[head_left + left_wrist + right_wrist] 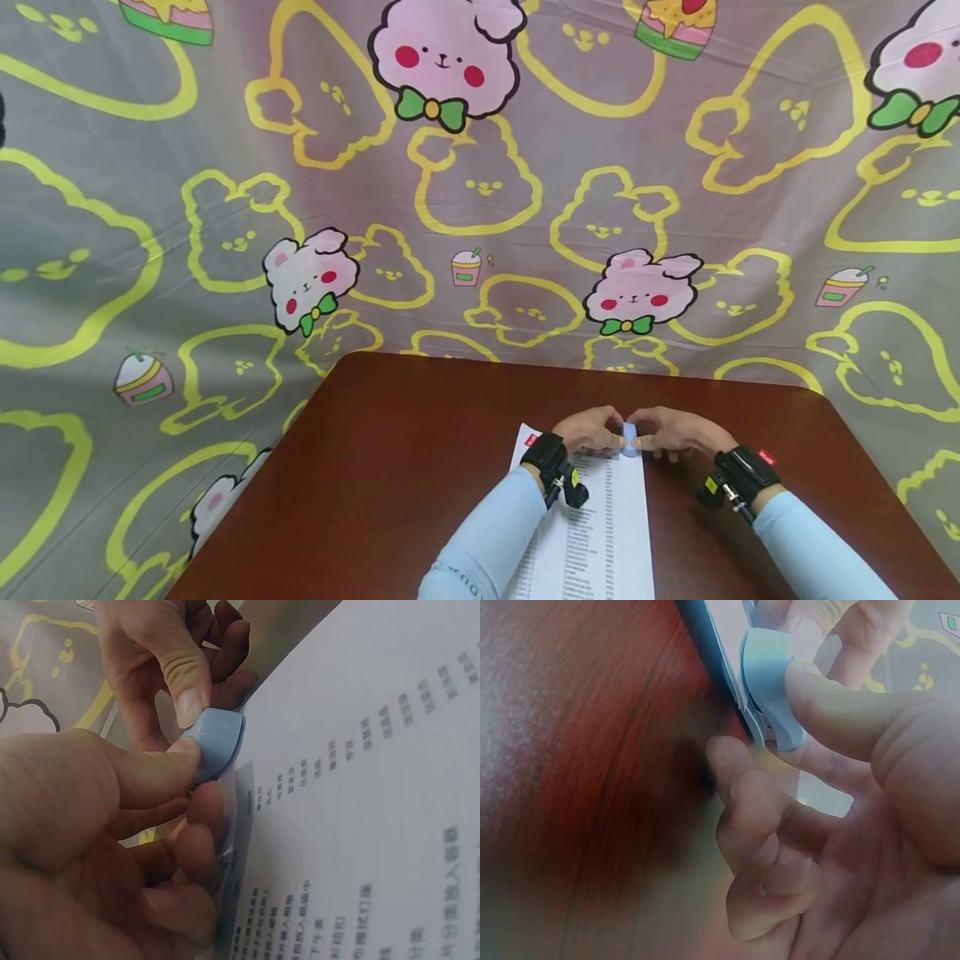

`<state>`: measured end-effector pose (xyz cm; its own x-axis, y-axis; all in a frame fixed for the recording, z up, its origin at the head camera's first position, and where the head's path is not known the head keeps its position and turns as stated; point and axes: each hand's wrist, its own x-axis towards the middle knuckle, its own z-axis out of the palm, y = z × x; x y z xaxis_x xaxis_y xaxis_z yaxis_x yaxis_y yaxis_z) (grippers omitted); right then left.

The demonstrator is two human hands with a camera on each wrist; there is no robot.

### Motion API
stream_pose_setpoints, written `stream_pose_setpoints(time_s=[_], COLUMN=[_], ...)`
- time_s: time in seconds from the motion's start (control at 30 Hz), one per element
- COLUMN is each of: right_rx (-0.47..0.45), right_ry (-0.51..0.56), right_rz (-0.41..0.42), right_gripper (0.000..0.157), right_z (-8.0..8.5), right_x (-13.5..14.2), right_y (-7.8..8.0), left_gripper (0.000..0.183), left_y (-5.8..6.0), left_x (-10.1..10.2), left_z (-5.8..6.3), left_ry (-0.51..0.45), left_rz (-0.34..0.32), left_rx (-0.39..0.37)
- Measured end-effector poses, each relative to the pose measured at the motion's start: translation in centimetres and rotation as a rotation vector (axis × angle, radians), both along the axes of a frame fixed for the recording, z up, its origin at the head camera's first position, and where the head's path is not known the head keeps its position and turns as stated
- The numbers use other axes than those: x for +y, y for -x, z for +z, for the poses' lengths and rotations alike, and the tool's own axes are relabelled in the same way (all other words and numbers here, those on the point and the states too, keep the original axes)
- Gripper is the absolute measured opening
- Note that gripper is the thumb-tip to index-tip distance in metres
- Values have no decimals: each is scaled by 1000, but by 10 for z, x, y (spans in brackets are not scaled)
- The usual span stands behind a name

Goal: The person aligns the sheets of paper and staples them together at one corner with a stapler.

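Note:
A light blue plastic clip (629,439) sits at the top right corner of some white printed sheets (592,533). My left hand (592,432) pinches it from the left, and my right hand (678,432) from the right. In the left wrist view both thumbs press on the clip's curved blue face (220,737), close together. The right wrist view shows the sheet edges running into the clip (769,682), with the right thumb on its outer side. There, the right hand's lower fingers curl loosely below the clip.
The sheets lie on a dark reddish-brown wooden table (390,467), with rows of print and a small red mark near their top left corner. Behind the table hangs a grey curtain (525,250) with cartoon animals. Black camera mounts (551,462) are strapped to both wrists.

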<state>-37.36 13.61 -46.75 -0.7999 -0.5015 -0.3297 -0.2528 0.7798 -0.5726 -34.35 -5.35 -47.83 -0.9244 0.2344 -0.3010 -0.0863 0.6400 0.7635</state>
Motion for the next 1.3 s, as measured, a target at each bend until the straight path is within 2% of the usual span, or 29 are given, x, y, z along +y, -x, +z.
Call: stream_pose_setpoints(time_s=[0.2,0.3,0.47,0.67,0.97,1.1,1.3], right_rx=[-8,-3,-27,-55,-44,-9,30], right_ry=[16,19,37,84,74,79,131], right_rz=[-10,-4,-28,-45,-51,-34,7], right_gripper=[55,58,60,60,60,51,38], right_z=[-1,-2,-7,-7,-2,3,9], right_x=[3,2,4,8,13,13,15], right_y=[0,0,-1,4,3,3,4], left_gripper=[34,35,35,26,21,26,35], left_y=[-2,-3,-7,-6,-10,-15,-19], left_x=[0,-2,-3,-7,-3,-1,5], left_z=[-1,-1,0,5,4,7,22], left_ry=[4,-8,-28,-54,-53,4,217], left_rz=[9,26,13,-6,8,1,-41], left_rx=[19,13,-3,-11,-15,30,158])
